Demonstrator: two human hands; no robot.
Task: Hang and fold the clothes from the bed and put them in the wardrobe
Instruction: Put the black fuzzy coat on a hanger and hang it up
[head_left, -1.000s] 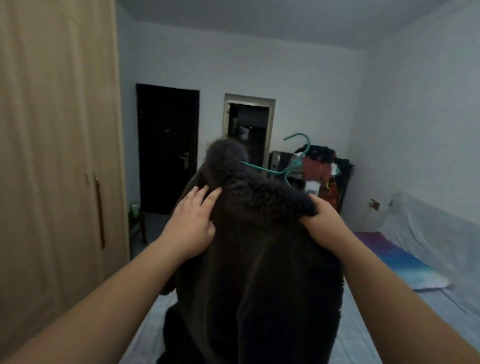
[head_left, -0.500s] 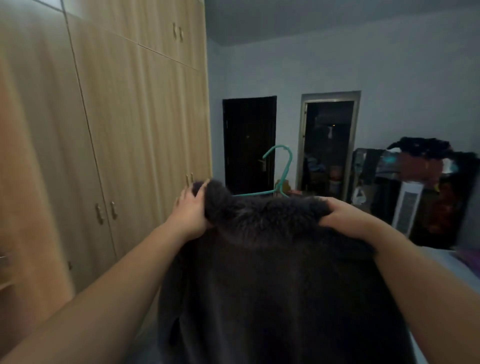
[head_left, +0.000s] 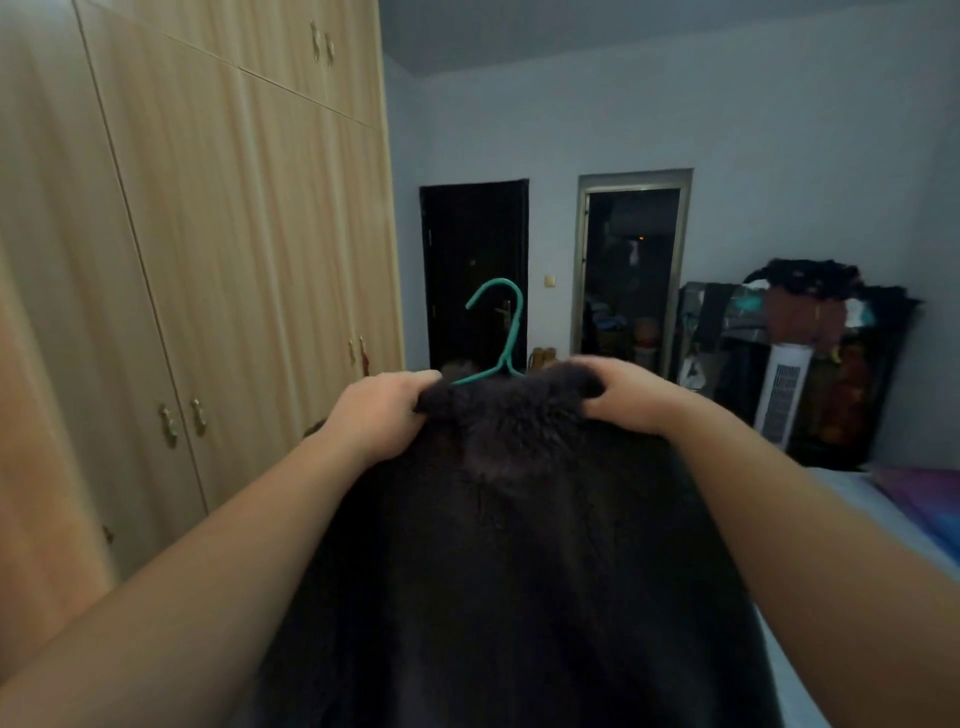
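I see a dark fluffy coat (head_left: 519, 545) held up in front of me, and it fills the lower middle of the view; its lower edge is cut off by the frame. My left hand (head_left: 379, 415) grasps the left end of the furry collar, with the fingers curled into the fur, so their tips are hidden. My right hand (head_left: 623, 395) grasps the right end of the collar in the same way. A teal hanger (head_left: 500, 332) stands out from the collar between both hands; only its hook and a short part of its shoulders show, the rest is hidden inside the coat. The wardrobe (head_left: 208, 234) stands at the left with its doors closed. Of the bed (head_left: 883, 519) I see only a strip at the right, behind my right arm. The dark pile (head_left: 810, 322) at the far wall is hard to make out.
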